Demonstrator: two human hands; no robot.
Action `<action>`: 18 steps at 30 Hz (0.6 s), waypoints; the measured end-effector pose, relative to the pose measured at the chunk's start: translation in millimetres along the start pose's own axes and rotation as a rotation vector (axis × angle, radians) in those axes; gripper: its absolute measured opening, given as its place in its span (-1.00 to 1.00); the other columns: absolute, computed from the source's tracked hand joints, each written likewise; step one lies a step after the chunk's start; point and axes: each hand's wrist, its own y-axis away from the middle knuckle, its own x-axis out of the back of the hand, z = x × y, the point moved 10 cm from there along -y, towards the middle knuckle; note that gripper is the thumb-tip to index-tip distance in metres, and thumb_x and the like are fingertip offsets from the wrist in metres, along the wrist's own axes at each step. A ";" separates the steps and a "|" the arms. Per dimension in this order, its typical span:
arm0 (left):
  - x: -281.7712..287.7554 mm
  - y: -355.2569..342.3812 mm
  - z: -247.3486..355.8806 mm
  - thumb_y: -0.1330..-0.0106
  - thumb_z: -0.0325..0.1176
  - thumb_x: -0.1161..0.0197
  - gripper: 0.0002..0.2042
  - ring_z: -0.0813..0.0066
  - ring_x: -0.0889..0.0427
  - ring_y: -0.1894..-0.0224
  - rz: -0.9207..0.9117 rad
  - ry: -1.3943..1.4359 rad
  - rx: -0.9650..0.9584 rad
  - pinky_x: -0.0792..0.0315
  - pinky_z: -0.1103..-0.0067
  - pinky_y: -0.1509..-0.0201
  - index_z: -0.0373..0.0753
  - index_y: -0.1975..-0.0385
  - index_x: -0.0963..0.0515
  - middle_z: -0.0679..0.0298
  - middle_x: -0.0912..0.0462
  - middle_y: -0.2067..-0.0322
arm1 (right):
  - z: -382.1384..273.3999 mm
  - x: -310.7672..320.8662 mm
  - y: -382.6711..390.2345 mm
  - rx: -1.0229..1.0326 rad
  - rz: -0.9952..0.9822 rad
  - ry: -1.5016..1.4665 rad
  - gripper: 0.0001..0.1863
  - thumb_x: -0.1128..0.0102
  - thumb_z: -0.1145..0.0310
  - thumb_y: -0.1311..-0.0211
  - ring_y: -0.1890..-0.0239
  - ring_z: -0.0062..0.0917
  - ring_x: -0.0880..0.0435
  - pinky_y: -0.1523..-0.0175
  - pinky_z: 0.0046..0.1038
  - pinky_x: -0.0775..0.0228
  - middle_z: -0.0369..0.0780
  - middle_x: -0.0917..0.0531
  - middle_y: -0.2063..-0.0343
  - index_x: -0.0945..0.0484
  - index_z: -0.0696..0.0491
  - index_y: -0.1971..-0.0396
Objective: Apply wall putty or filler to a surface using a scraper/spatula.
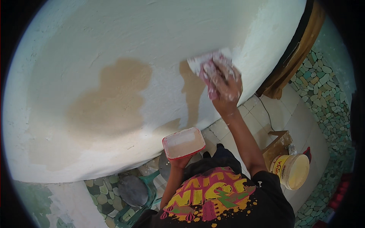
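My right hand (227,84), smeared with white paste, grips a flat putty spreader (195,65) with a pinkish, paste-covered grip. The spreader lies against the pale wall (167,30), and its wide edge points up and left. Low in front of me, my left hand (180,161) supports a red-rimmed rectangular tray (185,143) from below. Whitish paste coats the inside of the tray. Most of the left fingers are hidden beneath it. Shadows of my head and arm fall on the wall, left of the spreader.
A tub with a yellow label (283,167) stands at the right, by a small wooden stool (274,144). A brown curtain (298,62) hangs beside the wall's right edge. A dark cable (267,110) crosses the tiles. At lower left is a green chair (151,186) with a round grey pad (133,190).
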 end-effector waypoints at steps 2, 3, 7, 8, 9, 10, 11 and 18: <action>-21.1 -5.1 -8.1 -0.51 0.33 0.07 -0.34 -0.17 -0.25 -0.55 -0.054 0.118 0.079 -0.22 -0.35 -0.45 0.13 -0.48 -0.34 0.15 -0.30 -0.53 | -9.3 16.8 -40.3 0.036 0.127 -0.005 -0.63 -0.36 0.16 -0.26 -0.22 -0.15 -0.62 -0.24 -0.15 -0.49 -0.28 -0.71 -0.19 -0.79 -0.20 -0.06; -24.3 -8.2 -9.9 -0.51 0.33 0.07 -0.34 -0.17 -0.25 -0.55 -0.057 0.116 0.081 -0.22 -0.35 -0.45 0.13 -0.48 -0.34 0.15 -0.30 -0.53 | -8.6 15.4 -50.3 0.036 0.130 -0.003 -0.63 -0.36 0.16 -0.26 -0.22 -0.15 -0.62 -0.24 -0.15 -0.49 -0.28 -0.71 -0.19 -0.79 -0.20 -0.06; -38.1 -13.9 -13.4 -0.51 0.32 0.06 -0.35 -0.16 -0.23 -0.56 -0.092 0.172 0.054 -0.19 -0.36 -0.46 0.15 -0.48 -0.34 0.19 -0.29 -0.53 | -7.5 -3.4 -49.3 0.075 0.054 -0.035 -0.63 -0.37 0.19 -0.22 -0.22 -0.15 -0.62 -0.23 -0.16 -0.50 -0.31 -0.72 -0.19 -0.79 -0.18 -0.05; -43.7 -15.4 -9.7 -0.51 0.32 0.06 -0.35 -0.15 -0.22 -0.57 -0.127 0.170 0.016 -0.19 -0.36 -0.47 0.15 -0.48 -0.34 0.20 -0.29 -0.54 | -0.3 -11.2 -33.0 0.056 0.010 -0.015 -0.61 -0.38 0.20 -0.21 -0.23 -0.15 -0.61 -0.24 -0.15 -0.50 -0.30 -0.72 -0.19 -0.78 -0.17 -0.06; -43.4 -16.8 -8.1 -0.51 0.32 0.06 -0.35 -0.15 -0.22 -0.57 -0.129 0.175 0.005 -0.19 -0.36 -0.47 0.15 -0.48 -0.34 0.20 -0.29 -0.54 | 6.2 -19.1 -14.9 0.037 -0.037 0.003 -0.59 -0.39 0.21 -0.19 -0.23 -0.14 -0.61 -0.24 -0.14 -0.49 -0.30 -0.71 -0.19 -0.78 -0.16 -0.07; -40.5 -16.7 -7.5 -0.51 0.31 0.06 -0.35 -0.15 -0.21 -0.57 -0.117 0.186 0.003 -0.19 -0.36 -0.47 0.15 -0.49 -0.33 0.19 -0.28 -0.54 | 7.9 -21.5 3.7 0.044 -0.042 -0.004 -0.59 -0.39 0.21 -0.19 -0.23 -0.14 -0.61 -0.24 -0.14 -0.49 -0.30 -0.71 -0.19 -0.78 -0.16 -0.07; -37.9 -16.6 -6.7 -0.51 0.31 0.06 -0.35 -0.15 -0.20 -0.58 -0.107 0.197 0.000 -0.19 -0.36 -0.47 0.15 -0.49 -0.32 0.19 -0.28 -0.54 | 11.5 -27.9 22.5 0.022 -0.098 -0.015 -0.59 -0.39 0.23 -0.18 -0.24 -0.14 -0.61 -0.25 -0.13 -0.48 -0.29 -0.71 -0.20 -0.78 -0.15 -0.07; -21.0 -6.9 17.7 -0.51 0.32 0.06 -0.32 -0.17 -0.22 -0.56 -0.102 0.134 -0.099 -0.24 -0.35 -0.44 0.11 -0.52 -0.29 0.15 -0.26 -0.55 | -5.7 -28.8 67.8 -0.033 -0.198 -0.078 -0.59 -0.40 0.42 -0.21 -0.22 -0.10 -0.60 -0.32 -0.09 -0.45 -0.22 -0.71 -0.21 -0.78 -0.09 -0.09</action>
